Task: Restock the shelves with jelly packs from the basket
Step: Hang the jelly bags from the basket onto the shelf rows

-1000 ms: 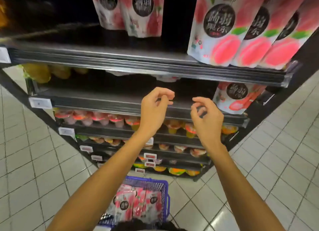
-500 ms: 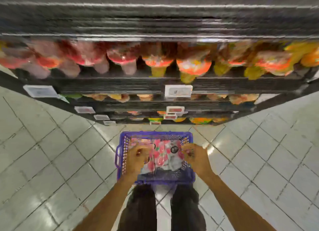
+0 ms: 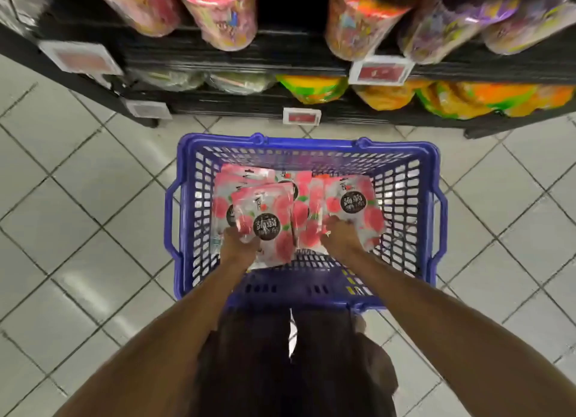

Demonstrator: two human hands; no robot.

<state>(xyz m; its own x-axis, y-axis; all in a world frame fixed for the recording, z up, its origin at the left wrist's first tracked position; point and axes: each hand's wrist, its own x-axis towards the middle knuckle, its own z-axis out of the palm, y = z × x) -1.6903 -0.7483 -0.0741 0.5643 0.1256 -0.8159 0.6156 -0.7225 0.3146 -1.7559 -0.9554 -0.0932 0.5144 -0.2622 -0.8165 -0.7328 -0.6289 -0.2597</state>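
Observation:
A blue plastic basket (image 3: 433, 204) stands on the floor in front of my legs, holding several pink-and-white peach jelly packs. My left hand (image 3: 240, 245) grips the lower edge of one jelly pack (image 3: 268, 220), which is tilted up above the pile. My right hand (image 3: 341, 234) reaches into the pile and its fingers close on another jelly pack (image 3: 355, 204) at the right. The fingertips of both hands are partly hidden by the packs.
The lowest black shelves (image 3: 311, 70) run across the top, stocked with jelly cups and yellow-orange bags (image 3: 314, 87), with price tags (image 3: 380, 70) on the rails. Grey tiled floor (image 3: 78, 217) surrounds the basket. My dark trousers (image 3: 255, 370) fill the bottom.
My view dropped from the upper shelves to the basket. Both hands came down from shelf height into the basket, and the left hand has lifted one pack's edge.

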